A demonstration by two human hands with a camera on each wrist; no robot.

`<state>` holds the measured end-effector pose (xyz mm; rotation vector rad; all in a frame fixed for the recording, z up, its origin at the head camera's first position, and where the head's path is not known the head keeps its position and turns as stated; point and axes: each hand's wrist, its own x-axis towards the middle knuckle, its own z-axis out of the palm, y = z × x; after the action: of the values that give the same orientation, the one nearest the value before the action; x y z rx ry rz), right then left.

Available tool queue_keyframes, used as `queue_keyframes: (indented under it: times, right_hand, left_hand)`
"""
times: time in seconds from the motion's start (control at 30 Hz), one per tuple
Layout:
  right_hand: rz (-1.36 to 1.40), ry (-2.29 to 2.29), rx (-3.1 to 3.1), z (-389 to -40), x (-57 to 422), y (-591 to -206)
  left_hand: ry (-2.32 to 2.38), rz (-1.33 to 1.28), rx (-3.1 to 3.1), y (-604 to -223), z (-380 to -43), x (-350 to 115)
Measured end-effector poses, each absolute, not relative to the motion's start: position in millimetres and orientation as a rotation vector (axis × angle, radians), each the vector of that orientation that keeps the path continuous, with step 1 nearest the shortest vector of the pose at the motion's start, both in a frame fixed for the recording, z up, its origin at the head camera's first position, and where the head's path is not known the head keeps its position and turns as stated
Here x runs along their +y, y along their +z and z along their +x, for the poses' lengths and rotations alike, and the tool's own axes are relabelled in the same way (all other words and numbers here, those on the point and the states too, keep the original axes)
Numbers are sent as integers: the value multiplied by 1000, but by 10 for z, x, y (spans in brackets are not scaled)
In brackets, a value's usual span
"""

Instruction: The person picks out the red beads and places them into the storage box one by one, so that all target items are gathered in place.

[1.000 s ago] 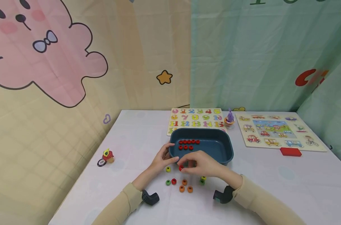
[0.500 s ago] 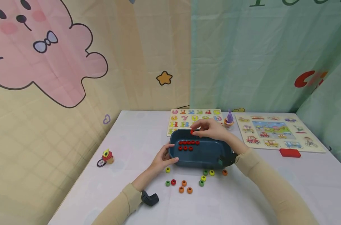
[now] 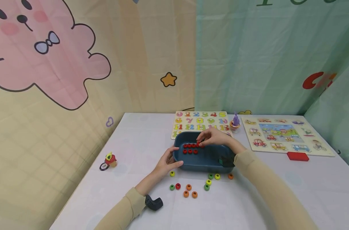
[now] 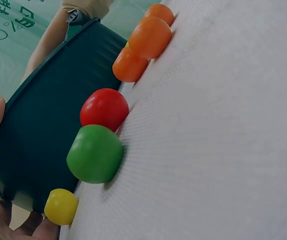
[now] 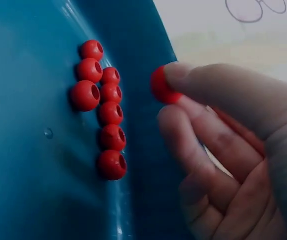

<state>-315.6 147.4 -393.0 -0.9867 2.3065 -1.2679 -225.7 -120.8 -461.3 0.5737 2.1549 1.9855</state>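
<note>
In the head view a dark blue tray point(image 3: 204, 162) stands mid-table. My left hand point(image 3: 165, 161) grips its left end, thumb at the near side and fingers round the corner. Over the tray's far part, my right hand point(image 3: 214, 136) pinches a red bead point(image 5: 164, 85) between thumb and fingertips. The right wrist view shows that bead held apart from two rows of red beads point(image 5: 112, 114) on the tray floor. One row has three beads, the other several. On the table before the tray lie a red bead point(image 3: 178, 186), green beads point(image 3: 207, 187), yellow beads point(image 3: 217, 176) and orange beads point(image 3: 188, 187).
Behind the tray lies a number puzzle board point(image 3: 201, 119), with a small purple figure point(image 3: 235, 121) beside it. A vehicle puzzle board point(image 3: 283, 134) and a red block point(image 3: 297, 156) are at the right. A small toy figure point(image 3: 110, 159) stands at the left.
My right hand carried the red bead from the tray's near side up over its far rim, then down and inward above the bead rows. My left hand kept its hold on the tray.
</note>
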Motion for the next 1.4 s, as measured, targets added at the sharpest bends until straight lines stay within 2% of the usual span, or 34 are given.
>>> queue_keyframes:
  times: [0.53, 0.8, 1.4]
  right_hand:
    - [-921, -1014, 2351, -3229, 1396, -4124]
    - [-905, -978, 2358, -3233, 1392, -4155]
    - [-903, -1119, 2342, -3169, 1453, -3969]
  left_hand:
    - [1994, 600, 2111, -4575, -2248, -1214]
    - [1977, 624, 2101, -4390, -2139, -1205]
    - [1947, 599, 2138, -4340, -2102, -1188]
